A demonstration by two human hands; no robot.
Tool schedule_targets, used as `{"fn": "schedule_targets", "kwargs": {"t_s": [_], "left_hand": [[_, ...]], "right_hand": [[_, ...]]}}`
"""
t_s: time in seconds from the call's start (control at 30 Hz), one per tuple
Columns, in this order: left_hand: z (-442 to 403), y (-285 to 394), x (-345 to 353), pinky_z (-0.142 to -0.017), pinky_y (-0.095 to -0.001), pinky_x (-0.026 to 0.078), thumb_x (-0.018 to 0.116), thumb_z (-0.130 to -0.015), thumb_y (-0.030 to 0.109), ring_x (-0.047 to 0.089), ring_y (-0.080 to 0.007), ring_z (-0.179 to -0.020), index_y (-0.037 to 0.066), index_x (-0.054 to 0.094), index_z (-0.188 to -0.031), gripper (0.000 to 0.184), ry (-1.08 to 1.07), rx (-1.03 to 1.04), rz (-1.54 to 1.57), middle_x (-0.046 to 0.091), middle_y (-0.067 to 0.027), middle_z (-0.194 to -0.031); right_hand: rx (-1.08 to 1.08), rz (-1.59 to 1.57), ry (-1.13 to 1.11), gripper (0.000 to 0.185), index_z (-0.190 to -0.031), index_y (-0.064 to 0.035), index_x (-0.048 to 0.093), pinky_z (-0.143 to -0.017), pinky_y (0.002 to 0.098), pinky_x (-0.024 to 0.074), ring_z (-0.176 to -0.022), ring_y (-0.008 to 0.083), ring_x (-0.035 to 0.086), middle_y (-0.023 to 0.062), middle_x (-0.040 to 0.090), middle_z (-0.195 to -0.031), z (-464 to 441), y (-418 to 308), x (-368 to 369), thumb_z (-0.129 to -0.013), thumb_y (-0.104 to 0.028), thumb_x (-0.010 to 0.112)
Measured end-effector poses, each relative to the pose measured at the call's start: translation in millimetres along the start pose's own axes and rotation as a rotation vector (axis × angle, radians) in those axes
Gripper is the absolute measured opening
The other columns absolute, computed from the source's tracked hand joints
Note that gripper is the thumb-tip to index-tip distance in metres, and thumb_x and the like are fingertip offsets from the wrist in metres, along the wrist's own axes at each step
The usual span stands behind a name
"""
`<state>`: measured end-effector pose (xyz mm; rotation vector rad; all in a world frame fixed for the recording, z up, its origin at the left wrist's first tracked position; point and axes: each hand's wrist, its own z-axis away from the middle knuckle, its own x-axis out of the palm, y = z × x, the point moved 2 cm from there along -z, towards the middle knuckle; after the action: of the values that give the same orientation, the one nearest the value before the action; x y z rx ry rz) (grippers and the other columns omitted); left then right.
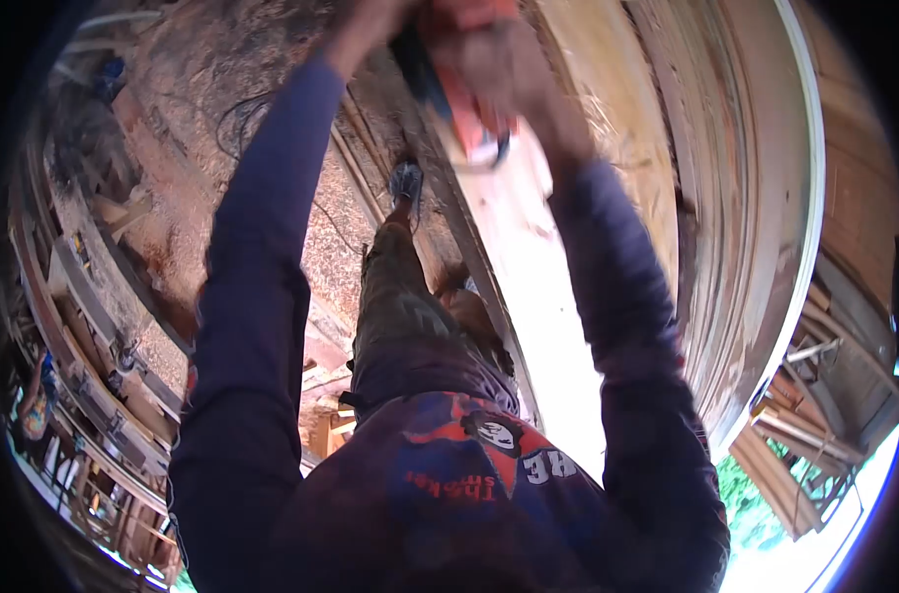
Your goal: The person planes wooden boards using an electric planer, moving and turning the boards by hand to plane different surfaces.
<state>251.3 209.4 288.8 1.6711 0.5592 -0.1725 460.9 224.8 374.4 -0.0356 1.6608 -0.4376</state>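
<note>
An orange-and-black power tool, by its shape an electric planer [459, 104], rests on a pale board [514, 212] at the top of the head view. Motion blurs it, and its far end is cut off. My right hand [519, 74] is closed around its handle, fingers smeared. From the left, my left hand [375, 18] reaches to the tool's far end; its fingers are blurred and partly beyond the upper edge, so their grip is hidden. Strong light washes out the board's near part.
Stacked long planks [711, 178] lie right of the board. Wood shavings [188, 148] cover the ground at left, where a dark cable [240, 121] coils. My shoe [405, 183] stands beside the board. Timber pieces [94, 287] line the left, and another person [40, 400] is at the far left.
</note>
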Motion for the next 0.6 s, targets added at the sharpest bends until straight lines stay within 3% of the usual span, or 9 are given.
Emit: {"fn": "schedule_targets", "kwargs": {"t_s": [0.03, 0.07, 0.13, 0.23, 0.3, 0.4, 0.47, 0.53, 0.6], "left_hand": [[38, 39, 24, -0.086, -0.0395, 0.056, 0.075, -0.089, 0.021, 0.071, -0.0338, -0.1, 0.01, 0.069, -0.123, 0.036, 0.047, 0.029, -0.06, 0.073, -0.0177, -0.109], [81, 84, 50, -0.087, -0.043, 0.056, 0.075, -0.091, 0.026, 0.07, -0.0362, -0.101, 0.006, 0.069, -0.116, 0.033, 0.108, 0.062, -0.124, 0.072, -0.0179, -0.106], [155, 155, 101, -0.092, -0.042, 0.054, 0.076, -0.092, 0.022, 0.068, -0.0363, -0.105, 0.003, 0.068, -0.115, 0.031, -0.018, -0.02, -0.037, 0.07, -0.0173, -0.113], [263, 235, 182, -0.095, -0.0462, 0.051, 0.077, -0.088, 0.014, 0.062, -0.0402, -0.111, 0.004, 0.063, -0.119, 0.035, -0.203, -0.07, 0.07, 0.065, -0.0186, -0.118], [331, 268, 247, -0.092, -0.0458, 0.051, 0.079, -0.083, 0.015, 0.061, -0.0372, -0.103, 0.004, 0.062, -0.11, 0.034, -0.339, 0.039, 0.118, 0.064, -0.0165, -0.108], [395, 315, 317, -0.091, -0.0449, 0.05, 0.078, -0.082, 0.018, 0.06, -0.034, -0.1, 0.001, 0.062, -0.105, 0.033, -0.488, 0.217, 0.249, 0.062, -0.0159, -0.103], [415, 329, 344, -0.094, -0.0452, 0.048, 0.076, -0.085, 0.02, 0.059, -0.0349, -0.103, 0.0, 0.061, -0.106, 0.033, -0.552, 0.5, 0.043, 0.061, -0.0165, -0.104], [421, 331, 348, -0.097, -0.0454, 0.046, 0.073, -0.088, 0.022, 0.057, -0.036, -0.106, 0.0, 0.059, -0.109, 0.034, -0.633, 0.442, 0.06, 0.06, -0.0172, -0.107], [401, 327, 327, -0.098, -0.0451, 0.046, 0.074, -0.088, 0.021, 0.056, -0.0364, -0.108, -0.001, 0.058, -0.111, 0.036, -0.609, 0.253, 0.071, 0.059, -0.0173, -0.11]], "right_hand": [[0.089, 0.033, -0.062, 0.028, -0.102, -0.0123, 0.075, -0.07, 0.0398, 0.0576, -0.084, 0.0275, 0.072, 0.0118, 0.071, -0.085, 46, -26, -9, -0.08, -0.022, 0.062], [0.007, 0.084, 0.296, 0.014, -0.09, -0.0081, 0.073, -0.06, 0.0426, 0.0553, -0.075, 0.029, 0.071, 0.0113, 0.069, -0.084, 100, -43, 8, -0.081, -0.016, 0.066], [0.538, -0.571, 0.351, 0.027, -0.113, -0.0048, 0.07, -0.074, 0.0432, 0.0582, -0.088, 0.0348, 0.072, 0.0174, 0.072, -0.104, 192, -103, -20, -0.088, -0.015, 0.068], [0.808, -0.603, -0.018, 0.034, -0.118, -0.0045, 0.066, -0.07, 0.0429, 0.0594, -0.085, 0.0405, 0.071, 0.0222, 0.07, -0.104, 378, -173, -10, -0.086, -0.012, 0.071], [0.841, -0.594, -0.051, 0.029, -0.111, -0.0019, 0.067, -0.06, 0.0449, 0.0575, -0.075, 0.0423, 0.069, 0.021, 0.067, -0.093, 469, -217, -27, -0.083, -0.007, 0.072], [0.543, -0.292, -0.139, 0.02, -0.1, -0.0033, 0.067, -0.051, 0.0443, 0.0523, -0.06, 0.0356, 0.064, 0.0162, 0.062, -0.081, 598, -266, -28, -0.08, -0.003, 0.072], [0.633, -0.315, -0.074, 0.02, -0.095, -0.0044, 0.067, -0.048, 0.0426, 0.0512, -0.056, 0.0332, 0.062, 0.0147, 0.061, -0.079, 634, -283, -27, -0.077, -0.002, 0.075], [0.937, -0.61, 0.046, 0.023, -0.094, -0.004, 0.067, -0.047, 0.0402, 0.0512, -0.054, 0.0332, 0.062, 0.0128, 0.059, -0.075, 628, -279, -31, -0.075, -0.005, 0.078], [0.772, -0.443, -0.061, 0.022, -0.096, -0.0039, 0.066, -0.048, 0.0415, 0.0514, -0.056, 0.0346, 0.063, 0.014, 0.06, -0.076, 607, -268, -31, -0.078, -0.009, 0.078]]}}
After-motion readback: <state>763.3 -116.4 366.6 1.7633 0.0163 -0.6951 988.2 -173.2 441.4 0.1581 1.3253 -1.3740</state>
